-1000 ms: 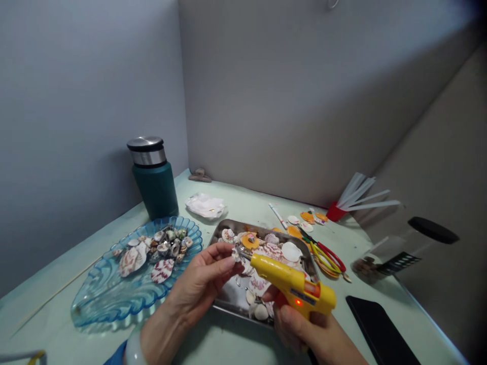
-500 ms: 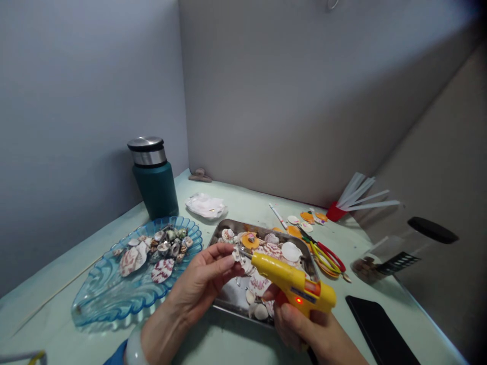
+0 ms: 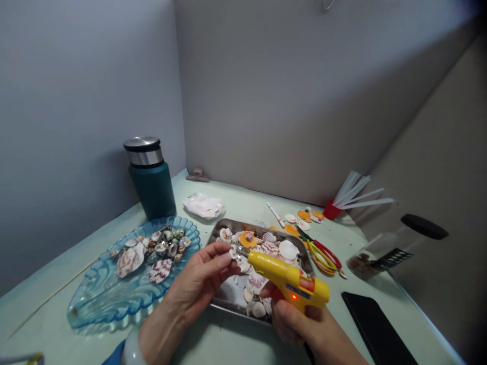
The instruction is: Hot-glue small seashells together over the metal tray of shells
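My right hand (image 3: 294, 317) is closed round the handle of a yellow hot glue gun (image 3: 283, 274), whose red light glows. The nozzle points left, at a small whitish shell (image 3: 233, 252) pinched between the thumb and fingers of my left hand (image 3: 203, 279). Nozzle tip and shell look to be touching or very close; my fingertips partly hide the shell. Below both hands lies a metal tray (image 3: 228, 299) of scallop shells, with an orange shell (image 3: 248, 239) near its back edge.
Left stands a blue scalloped dish (image 3: 102, 304) of shells, with a teal flask (image 3: 152, 190) behind. Crumpled white tissue (image 3: 204, 205) lies beyond the tray. To the right are pliers (image 3: 323, 253), a red cup of glue sticks (image 3: 332, 210), a clear jar (image 3: 380, 256) and a black phone (image 3: 375, 327).
The whole view has shifted slightly, so most things sit a little further left. My hands keep the same hold on the shell and the glue gun.
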